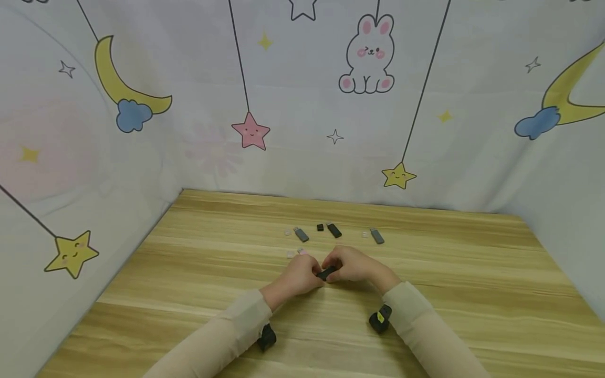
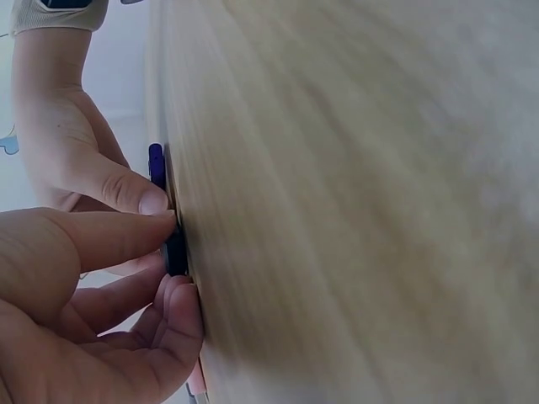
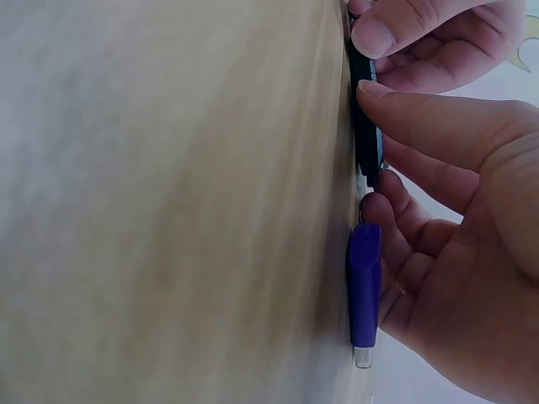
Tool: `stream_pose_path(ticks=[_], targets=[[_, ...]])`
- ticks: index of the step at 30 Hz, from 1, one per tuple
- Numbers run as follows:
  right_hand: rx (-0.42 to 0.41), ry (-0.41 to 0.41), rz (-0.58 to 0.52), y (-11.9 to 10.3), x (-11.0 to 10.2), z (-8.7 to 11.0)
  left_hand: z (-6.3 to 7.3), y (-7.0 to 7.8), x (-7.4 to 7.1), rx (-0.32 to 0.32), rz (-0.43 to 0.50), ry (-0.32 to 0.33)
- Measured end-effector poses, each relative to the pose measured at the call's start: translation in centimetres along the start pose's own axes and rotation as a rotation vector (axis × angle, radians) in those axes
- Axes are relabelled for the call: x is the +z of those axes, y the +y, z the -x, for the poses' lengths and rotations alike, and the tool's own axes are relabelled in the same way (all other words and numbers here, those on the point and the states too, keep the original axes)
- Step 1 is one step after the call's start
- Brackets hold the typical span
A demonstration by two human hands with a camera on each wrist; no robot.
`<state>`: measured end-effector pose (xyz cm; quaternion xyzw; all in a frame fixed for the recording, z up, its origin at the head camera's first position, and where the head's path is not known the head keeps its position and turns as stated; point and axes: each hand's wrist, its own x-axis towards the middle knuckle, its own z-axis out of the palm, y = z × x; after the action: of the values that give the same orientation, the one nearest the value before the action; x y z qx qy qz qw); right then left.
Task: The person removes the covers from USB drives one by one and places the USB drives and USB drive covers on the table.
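Observation:
Low over the wooden table, both hands pinch a black USB stick [image 1: 326, 273] between thumbs and fingers. My left hand [image 1: 302, 274] has its left end and my right hand [image 1: 352, 263] its right end. From the right wrist, the stick [image 3: 365, 126] runs lengthwise along the tabletop with both thumbs on it. A purple USB stick [image 3: 365, 286] with a clear tip lies just past the right fingers; the head view hides it behind that hand. Just behind the left hand a pink USB stick [image 1: 302, 251] peeks out, partly covered.
Farther back lie a grey USB stick [image 1: 301, 234], a black one [image 1: 334, 230] and another grey one [image 1: 377, 235]. Beside them are a black cap [image 1: 320, 227] and small clear caps [image 1: 287, 232]. A patterned cloth [image 1: 302, 157] hangs behind the table [image 1: 212, 220].

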<state>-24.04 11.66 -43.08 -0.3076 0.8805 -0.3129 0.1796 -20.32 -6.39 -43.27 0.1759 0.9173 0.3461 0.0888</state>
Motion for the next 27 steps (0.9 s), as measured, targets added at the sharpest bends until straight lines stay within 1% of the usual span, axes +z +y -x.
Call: stream_pose_path(ticks=[9,15,18,23,27], targets=[[-0.042,-0.011,0.027,-0.3,0.2,-0.1,0.1,-0.2,-0.2,0.025,0.023,-0.012],[-0.069,-0.012,0.034,-0.5,0.2,-0.1,0.2,-0.4,-0.4,0.056,0.013,0.002],[-0.066,-0.015,0.029,-0.7,0.2,0.0,0.2,-0.4,-0.7,0.078,0.009,0.004],[-0.035,-0.032,-0.020,-1.0,0.3,0.2,0.3,-0.4,-1.1,0.090,0.006,-0.005],[-0.034,-0.048,-0.042,-1.0,0.3,0.3,0.5,-0.2,-1.5,0.099,0.005,-0.014]])
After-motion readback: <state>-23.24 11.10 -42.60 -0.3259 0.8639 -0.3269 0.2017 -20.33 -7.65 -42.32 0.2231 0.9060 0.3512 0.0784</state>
